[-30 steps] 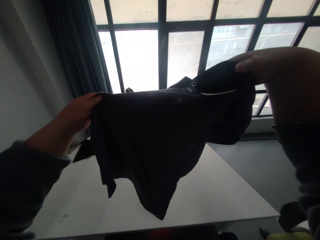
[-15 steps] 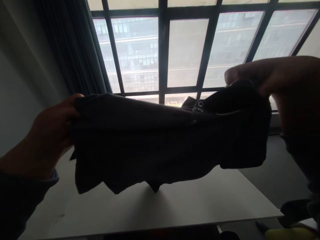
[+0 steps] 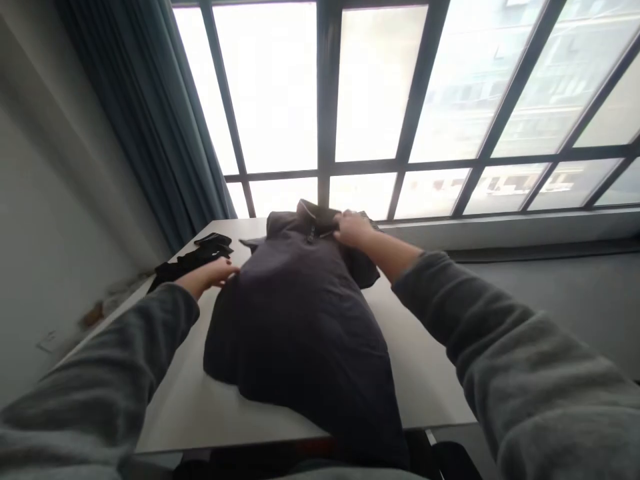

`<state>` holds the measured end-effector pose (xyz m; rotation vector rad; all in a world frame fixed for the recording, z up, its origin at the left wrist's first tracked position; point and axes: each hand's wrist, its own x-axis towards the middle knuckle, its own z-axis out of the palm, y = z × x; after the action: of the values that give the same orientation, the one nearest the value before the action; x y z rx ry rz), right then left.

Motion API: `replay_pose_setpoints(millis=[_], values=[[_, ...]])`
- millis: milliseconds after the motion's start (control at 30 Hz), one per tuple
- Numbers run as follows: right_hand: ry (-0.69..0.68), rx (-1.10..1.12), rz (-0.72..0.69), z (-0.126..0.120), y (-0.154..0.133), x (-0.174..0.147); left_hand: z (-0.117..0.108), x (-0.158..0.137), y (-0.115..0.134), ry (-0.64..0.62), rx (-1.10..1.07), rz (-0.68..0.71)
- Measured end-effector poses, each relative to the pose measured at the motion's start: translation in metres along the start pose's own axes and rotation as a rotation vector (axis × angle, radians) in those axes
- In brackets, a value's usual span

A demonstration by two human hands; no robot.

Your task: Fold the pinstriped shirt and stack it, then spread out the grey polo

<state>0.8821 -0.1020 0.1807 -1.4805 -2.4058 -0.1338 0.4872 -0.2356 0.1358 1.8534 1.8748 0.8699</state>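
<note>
- your dark shirt lies flat on the white table, collar towards the far edge, hem hanging over the near edge.
- your left hand rests on the shirt's left shoulder, fingers loosely curled, gripping nothing clearly.
- your right hand presses at the collar; its grip can't be told.
- a black bundle sits by the far left corner.

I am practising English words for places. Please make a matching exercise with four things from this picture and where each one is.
Things:
1. left hand
2. right hand
3. dark shirt
4. black cloth

Places:
A. spread flat on the white table
B. at the shirt's collar
C. table's far left corner
D. at the shirt's left edge

Pairs: 1-D, 2-B, 3-A, 4-C
</note>
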Motion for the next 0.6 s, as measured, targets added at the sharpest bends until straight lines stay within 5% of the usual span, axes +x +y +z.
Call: replay_pose_setpoints(millis=[100, 233, 433, 600], values=[[-0.231, -0.017, -0.214, 0.093, -0.021, -0.065, 0.050, -0.037, -0.046, -0.135, 0.159, -0.108], [-0.348, 0.089, -0.248, 0.179, -0.008, -0.147, 0.093, -0.104, -0.080, -0.348, 0.381, 0.139], [-0.282, 0.159, -0.023, 0.220, 0.059, -0.187, 0.098, -0.189, -0.094, -0.359, 0.392, 0.238], [-0.260, 0.150, 0.003, 0.232, 0.085, -0.173, 0.102, -0.213, -0.100, -0.300, 0.421, 0.260]])
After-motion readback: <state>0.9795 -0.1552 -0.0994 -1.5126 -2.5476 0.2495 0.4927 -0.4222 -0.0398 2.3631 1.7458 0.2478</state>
